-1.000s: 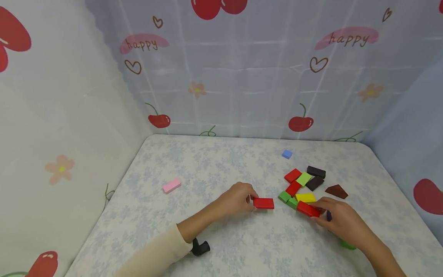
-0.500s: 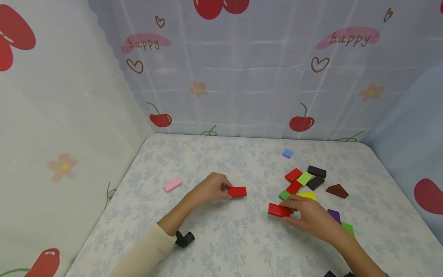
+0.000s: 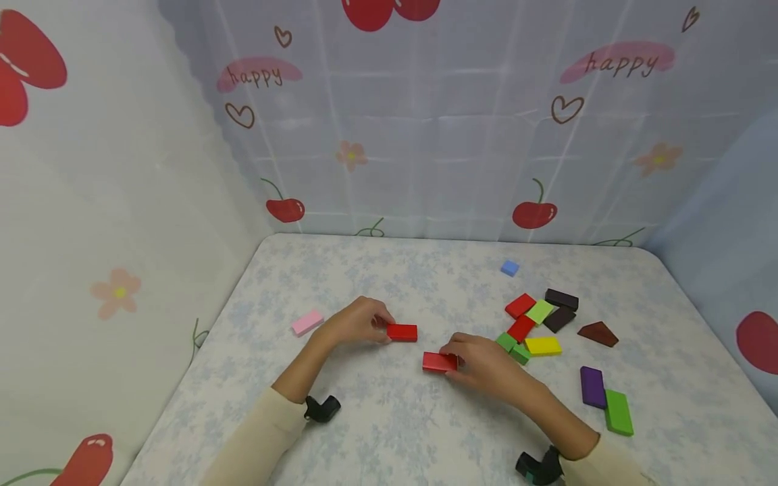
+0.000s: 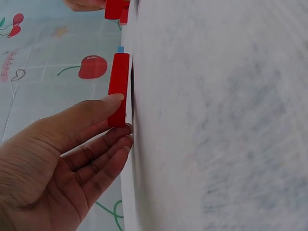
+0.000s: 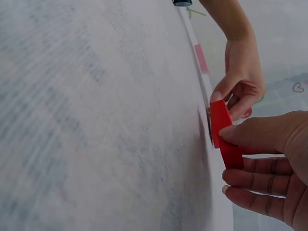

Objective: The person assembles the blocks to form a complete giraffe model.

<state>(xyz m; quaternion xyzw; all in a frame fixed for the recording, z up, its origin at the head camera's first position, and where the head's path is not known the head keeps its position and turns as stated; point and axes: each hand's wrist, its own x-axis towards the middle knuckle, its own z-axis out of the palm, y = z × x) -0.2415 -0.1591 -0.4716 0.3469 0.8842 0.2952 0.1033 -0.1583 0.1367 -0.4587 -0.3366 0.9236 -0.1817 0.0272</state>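
Left of the table's middle, my left hand pinches a red block by its left end. The left wrist view shows the thumb on that red block and the other fingers curled beneath. My right hand holds a second red block by its right end, a little nearer to me and to the right of the first. In the right wrist view, thumb and fingers grip this red block just above the tabletop. In the head view a gap separates the two blocks.
Right of my hands lie red, green and black blocks in a cluster with a yellow block. A purple block, a green block and a brown piece lie farther right. A pink block is at left, a blue block at the back.
My left hand has moved left and slightly back with its red block. My right hand has carried its red block left, away from the cluster, uncovering the purple and green blocks.
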